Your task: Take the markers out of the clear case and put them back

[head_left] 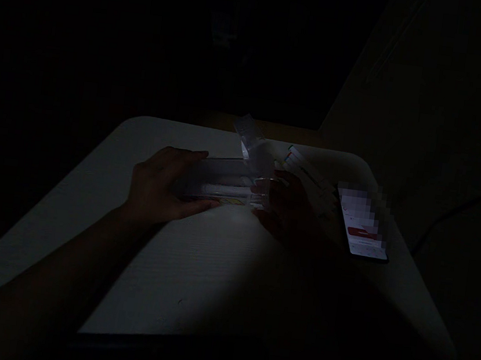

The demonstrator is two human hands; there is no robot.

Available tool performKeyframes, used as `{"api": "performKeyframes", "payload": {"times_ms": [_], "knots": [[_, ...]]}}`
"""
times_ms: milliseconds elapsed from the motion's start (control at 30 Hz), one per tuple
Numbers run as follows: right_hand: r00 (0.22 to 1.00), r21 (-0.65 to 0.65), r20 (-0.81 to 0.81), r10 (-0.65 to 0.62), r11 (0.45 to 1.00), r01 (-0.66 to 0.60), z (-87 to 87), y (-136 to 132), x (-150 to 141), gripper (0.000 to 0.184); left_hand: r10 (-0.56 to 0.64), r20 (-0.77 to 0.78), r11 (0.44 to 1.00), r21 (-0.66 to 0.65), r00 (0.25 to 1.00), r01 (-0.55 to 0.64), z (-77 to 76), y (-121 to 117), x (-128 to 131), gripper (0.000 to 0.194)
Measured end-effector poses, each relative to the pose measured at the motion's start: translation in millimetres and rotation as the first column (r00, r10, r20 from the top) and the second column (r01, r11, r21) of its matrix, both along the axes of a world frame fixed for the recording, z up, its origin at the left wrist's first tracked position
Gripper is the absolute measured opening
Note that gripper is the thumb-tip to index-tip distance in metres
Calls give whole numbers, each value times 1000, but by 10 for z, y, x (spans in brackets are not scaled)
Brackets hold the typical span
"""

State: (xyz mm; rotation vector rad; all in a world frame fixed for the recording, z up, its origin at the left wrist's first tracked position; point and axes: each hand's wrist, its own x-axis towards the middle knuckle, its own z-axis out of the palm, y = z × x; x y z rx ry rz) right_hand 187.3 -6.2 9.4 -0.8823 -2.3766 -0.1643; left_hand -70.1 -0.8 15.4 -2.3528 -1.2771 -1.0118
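In the dim head view, my left hand [159,182] grips a clear plastic case [219,171] from its left side, thumb along the near edge and fingers over the far edge. A pale, long shape shows inside the case. At the right end a transparent flap [250,137] stands raised. My right hand [285,206] is at that open end, its fingers and thumb closed around something pale that shadow makes hard to identify. Just beyond the right hand, several white markers [305,167] with coloured ends lie on the table.
A phone [362,224] with a lit screen lies at the right of the white table [158,281]. A thin cable [451,214] runs beyond the table's right edge. The surroundings are nearly black.
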Motion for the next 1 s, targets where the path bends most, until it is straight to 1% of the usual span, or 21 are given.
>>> {"api": "performKeyframes", "payload": {"times_ms": [167,300,433,600,700,833,933,1000], "knots": [[1000,2,6,6,1000,-6,-20,34,11,30,-28,-23,998,47,999,29,-6,25,-12,75],[1000,-18,-9,5,1000,-5,-1,24,19,30,-34,-8,998,49,999,34,-2,32,-9,76],[993,-43,-107,-45,998,41,34,6,32,32,-41,28,998,37,999,40,2,30,-6,74],[978,-40,-197,-62,998,55,55,8,62,39,-36,74,999,9,997,36,-8,27,-8,74],[961,-85,-259,-96,993,76,73,-3,94,34,-18,104,1000,0,994,18,-27,34,-12,74],[942,-150,-315,-119,986,74,88,-18,116,18,41,137,999,1,990,-41,-56,48,-19,73],[938,-139,-327,-116,988,74,76,-16,108,16,69,111,998,-3,991,-69,-67,51,-24,74],[932,-144,-327,-154,983,112,78,-14,108,16,79,105,997,2,991,-80,-71,52,-26,75]]}}
